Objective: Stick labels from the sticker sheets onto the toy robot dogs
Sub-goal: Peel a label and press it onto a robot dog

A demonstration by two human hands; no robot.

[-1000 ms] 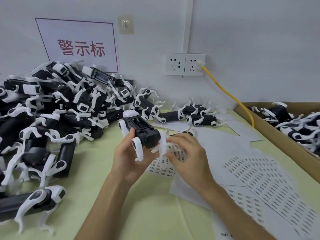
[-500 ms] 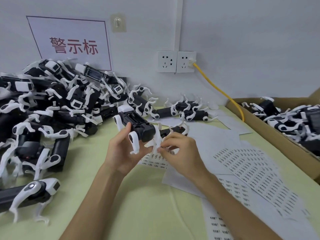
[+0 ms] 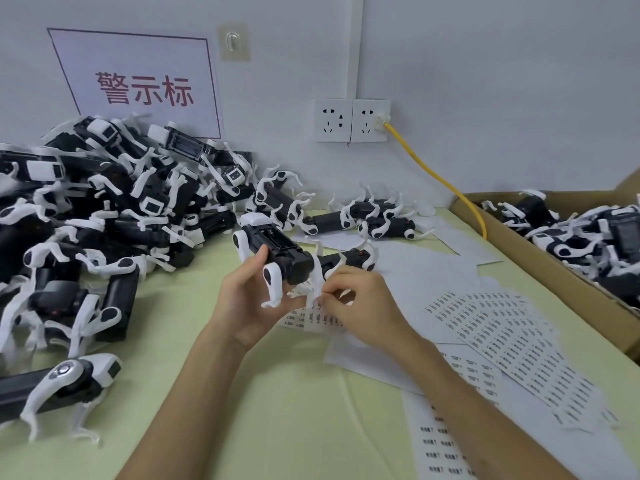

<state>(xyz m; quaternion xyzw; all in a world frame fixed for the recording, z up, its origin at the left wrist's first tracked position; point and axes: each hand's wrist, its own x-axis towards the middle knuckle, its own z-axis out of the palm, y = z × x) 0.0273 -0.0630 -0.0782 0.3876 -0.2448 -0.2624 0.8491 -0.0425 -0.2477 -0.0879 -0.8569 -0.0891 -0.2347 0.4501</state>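
Observation:
My left hand (image 3: 247, 303) grips a black toy robot dog (image 3: 277, 252) with white legs, held belly-up above the table. My right hand (image 3: 360, 304) pinches with curled fingers at the dog's rear white leg (image 3: 317, 278); whether a label sits under the fingertips is hidden. A sticker sheet (image 3: 313, 318) with rows of small black-printed labels lies on the table just below both hands. More sticker sheets (image 3: 512, 344) spread to the right.
A big pile of toy dogs (image 3: 104, 216) fills the left side; one dog (image 3: 59, 382) lies at the near left. A cardboard box (image 3: 540, 268) with more dogs stands at the right. A yellow cable (image 3: 436, 178) runs from the wall socket.
My right hand has closed in on the dog's rear leg and now pinches there. The left hand keeps the same hold on the dog.

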